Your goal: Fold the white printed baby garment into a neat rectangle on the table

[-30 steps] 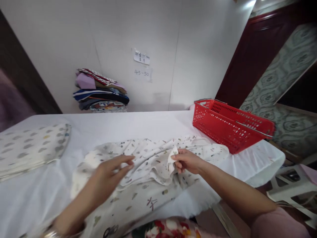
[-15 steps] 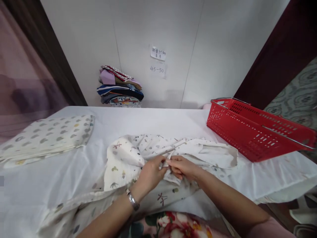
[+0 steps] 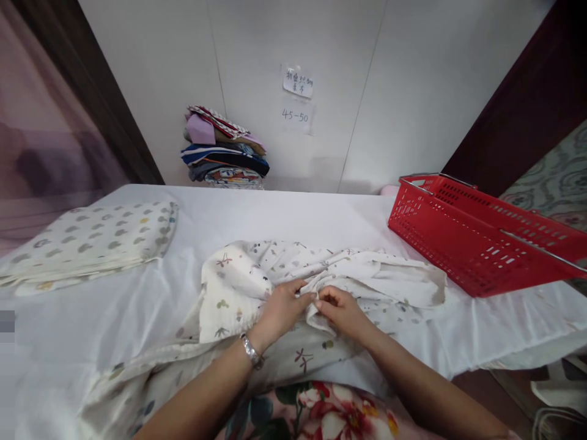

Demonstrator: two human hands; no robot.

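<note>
A crumpled white cloth (image 3: 233, 293) with small plant and dot prints lies across the front middle of the table, part of it hanging toward me at the lower left. My left hand (image 3: 287, 305), with a silver band at the wrist, is closed on a bunched edge of it. Just to its right, my right hand (image 3: 339, 310) pinches the same cloth, thumb and forefinger together. The fingertips of both hands almost meet. What lies under the fingers is partly hidden by the folds.
A folded white cloth with grey prints (image 3: 101, 235) rests on the table's left. At the right stands a red perforated basket (image 3: 463, 235) with metal handles. Behind the white-covered table (image 3: 293, 211), a stack of folded fabrics (image 3: 224, 150) sits against the wall under paper notes (image 3: 297, 98).
The view has tilted and shifted slightly. My right hand's fingers have curled and shifted on the cloth, and the left hand's fingers have moved a little; both stay at the bunched edge.
</note>
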